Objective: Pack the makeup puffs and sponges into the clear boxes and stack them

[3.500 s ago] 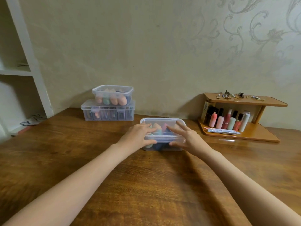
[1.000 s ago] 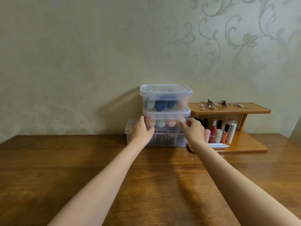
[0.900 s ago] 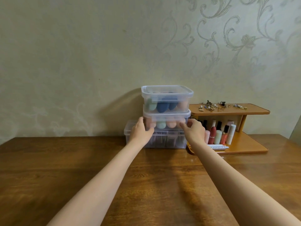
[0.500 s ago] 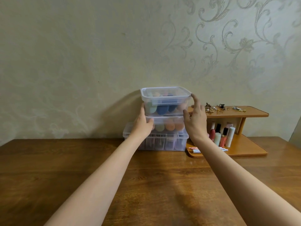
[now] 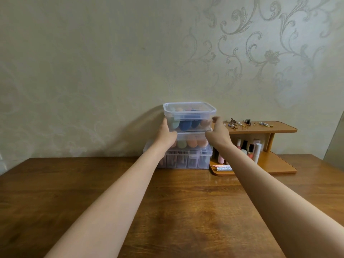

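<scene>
- Top box [image 5: 189, 116], lidded and holding sponges [image 5: 185, 125], sits on the middle box [image 5: 191, 141], which sits on the bottom box [image 5: 184, 158], against the wall.
- Left hand [image 5: 166, 135] and right hand [image 5: 218, 133] grip the top box's sides.
- Wooden shelf [image 5: 264, 127] with cosmetics [image 5: 250, 150] stands just right, on the table [image 5: 176, 211].

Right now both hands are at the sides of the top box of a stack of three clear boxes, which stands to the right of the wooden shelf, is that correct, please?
Not quite: in the head view the stack stands to the left of the wooden shelf. The rest holds: the left hand and right hand are at the sides of the top box.
</scene>
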